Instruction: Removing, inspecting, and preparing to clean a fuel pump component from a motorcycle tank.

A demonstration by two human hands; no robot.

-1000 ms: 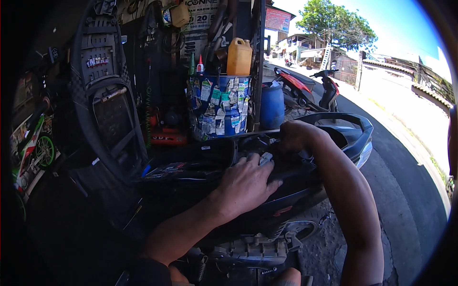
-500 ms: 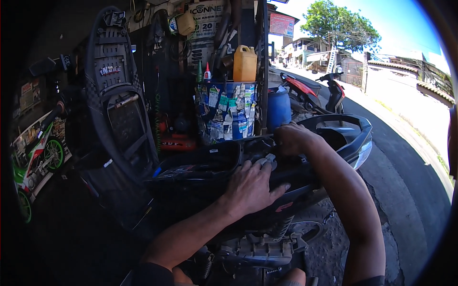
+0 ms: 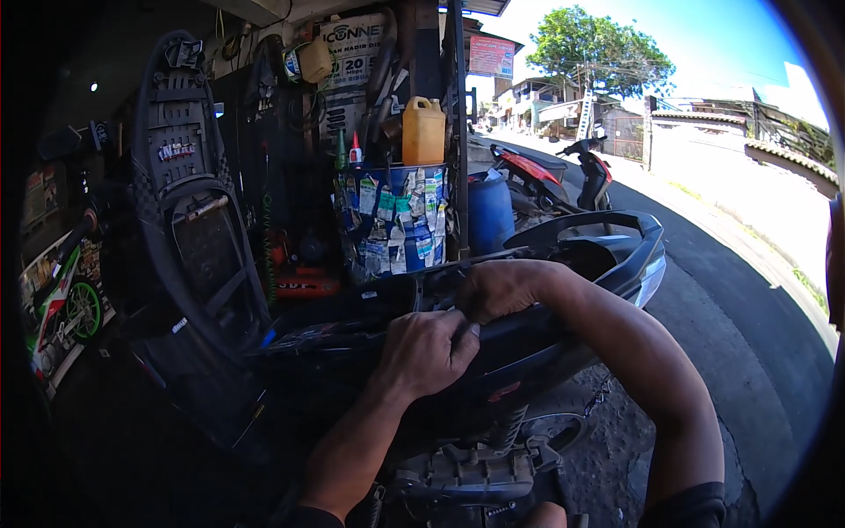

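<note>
A dark scooter stands side-on before me, its seat tipped up at the left. My left hand is closed over the near rim of its open top, thumb bent inward. Just beyond it my right hand reaches over from the right with the fingers curled down. The two hands meet or nearly meet above the body. Whatever their fingertips hold is hidden behind the knuckles. To the left of them lies the open underseat compartment; the grab rail curves round the tail at the right.
A blue drum covered in labels carries a yellow jerrycan and two small bottles. Beside it is a plain blue barrel. A red scooter is parked by the road. The exhaust and engine are low near my knees.
My left hand has curled from a spread pose into a closed grip. My right hand has come nearer to it, and the grey cap-like piece beside them is now hidden. The view has shifted slightly.
</note>
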